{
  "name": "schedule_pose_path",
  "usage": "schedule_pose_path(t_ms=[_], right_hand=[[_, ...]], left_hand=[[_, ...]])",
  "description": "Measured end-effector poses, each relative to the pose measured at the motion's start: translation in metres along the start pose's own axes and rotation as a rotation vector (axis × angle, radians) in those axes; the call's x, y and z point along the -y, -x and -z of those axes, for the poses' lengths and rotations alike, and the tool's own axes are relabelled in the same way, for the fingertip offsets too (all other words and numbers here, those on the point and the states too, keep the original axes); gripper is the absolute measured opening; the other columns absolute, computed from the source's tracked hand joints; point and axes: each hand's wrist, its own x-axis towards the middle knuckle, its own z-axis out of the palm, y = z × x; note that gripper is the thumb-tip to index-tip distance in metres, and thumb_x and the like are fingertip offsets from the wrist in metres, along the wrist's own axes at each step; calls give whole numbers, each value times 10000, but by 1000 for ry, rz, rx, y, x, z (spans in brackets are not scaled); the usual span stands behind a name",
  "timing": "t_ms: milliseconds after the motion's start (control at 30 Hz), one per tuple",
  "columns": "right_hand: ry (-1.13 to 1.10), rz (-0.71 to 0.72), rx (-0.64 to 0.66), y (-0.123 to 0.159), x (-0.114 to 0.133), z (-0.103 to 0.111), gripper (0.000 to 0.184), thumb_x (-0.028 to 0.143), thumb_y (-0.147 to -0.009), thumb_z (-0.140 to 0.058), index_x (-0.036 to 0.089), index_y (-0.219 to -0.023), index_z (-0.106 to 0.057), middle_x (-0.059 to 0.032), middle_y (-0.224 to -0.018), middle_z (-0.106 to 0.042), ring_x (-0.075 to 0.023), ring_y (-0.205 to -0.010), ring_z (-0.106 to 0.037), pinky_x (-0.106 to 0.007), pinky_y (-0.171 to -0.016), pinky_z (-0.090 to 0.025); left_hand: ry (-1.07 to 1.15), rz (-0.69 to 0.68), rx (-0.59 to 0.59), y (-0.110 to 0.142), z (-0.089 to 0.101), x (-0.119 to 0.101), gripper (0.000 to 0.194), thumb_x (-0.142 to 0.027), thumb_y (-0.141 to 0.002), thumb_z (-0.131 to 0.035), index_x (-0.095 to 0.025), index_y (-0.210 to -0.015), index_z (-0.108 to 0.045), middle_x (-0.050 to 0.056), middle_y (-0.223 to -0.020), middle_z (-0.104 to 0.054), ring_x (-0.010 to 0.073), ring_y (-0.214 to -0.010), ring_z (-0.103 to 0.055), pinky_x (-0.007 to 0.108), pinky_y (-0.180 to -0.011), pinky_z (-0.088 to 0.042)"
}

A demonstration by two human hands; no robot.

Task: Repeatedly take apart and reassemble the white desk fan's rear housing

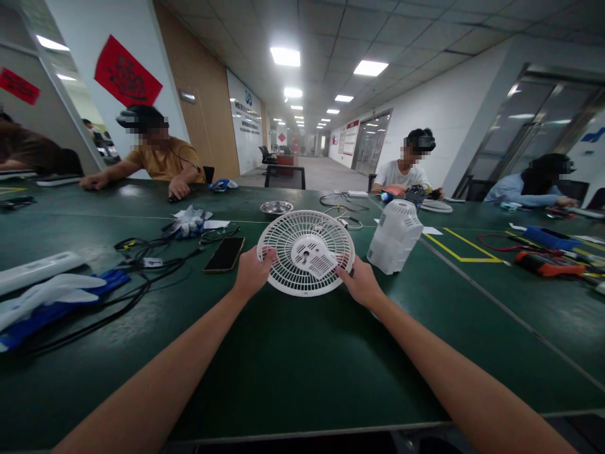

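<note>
A round white plastic fan grille (pixel 288 277) is held up over the green table, its slotted face and central hub toward me. My left hand (pixel 253 271) grips its left rim, thumb on the front. On the opposite rim my right hand (pixel 362 282) is closed, with the thumb near the lower right edge of the hub plate. A white plastic housing (pixel 395 238) with vent slots stands just right of my right hand. To the left of my left hand lies a dark phone (pixel 225 255). Behind the grille sits a shiny metal dish (pixel 276 207).
Black cables (pixel 146 277) and blue-white gloves (pixel 51 302) lie on the table (pixel 274 372) at left; another glove pair (pixel 189 222) lies farther back. At right are an orange multimeter (pixel 548 263) and a blue tray (pixel 551 238). Several people sit around the far side.
</note>
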Motion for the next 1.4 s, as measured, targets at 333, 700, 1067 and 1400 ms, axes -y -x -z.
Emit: schedule_pose_path(t_ms=[333, 700, 1067, 1400], right_hand=[[427, 69, -275, -4, -6, 14, 242, 322, -962, -461, 178, -1114, -582, -115, -908, -709, -293, -790, -662, -410, -733, -516], [390, 508, -18, 2, 23, 19, 245, 195, -818, -594, 197, -1063, -583, -120, -981, -643, -286, -951, -590, -434, -847, -518], [305, 527, 278, 6, 48, 16, 468, 457, -818, -717, 209, -1196, -597, -93, -1032, -644, -275, -1002, -568, -456, -929, -487], [392, -112, -917, -28, -54, 88, 720, 368, -690, -752, 153, -1312, -461, -169, -1281, -516, -345, -1217, -469, -550, -1048, -376]], left_hand=[[218, 339, 360, -9, 3, 8, 616, -696, -866, -515, -198, -514, -607, 68, -515, -579, 195, -509, -536, 313, -558, -362], [888, 690, 330, -18, 11, 2, 513, -589, -942, -496, -118, -989, -695, 146, -848, -735, 219, -709, -692, 328, -628, -545], [820, 798, 319, -20, 1, 26, 131, -188, -864, -663, -97, -943, -715, 142, -853, -761, 232, -733, -740, 365, -705, -614], [-59, 396, 281, -21, 9, 44, 547, -658, -762, -665, -133, -615, -712, 105, -604, -699, 227, -544, -624, 318, -535, -408]])
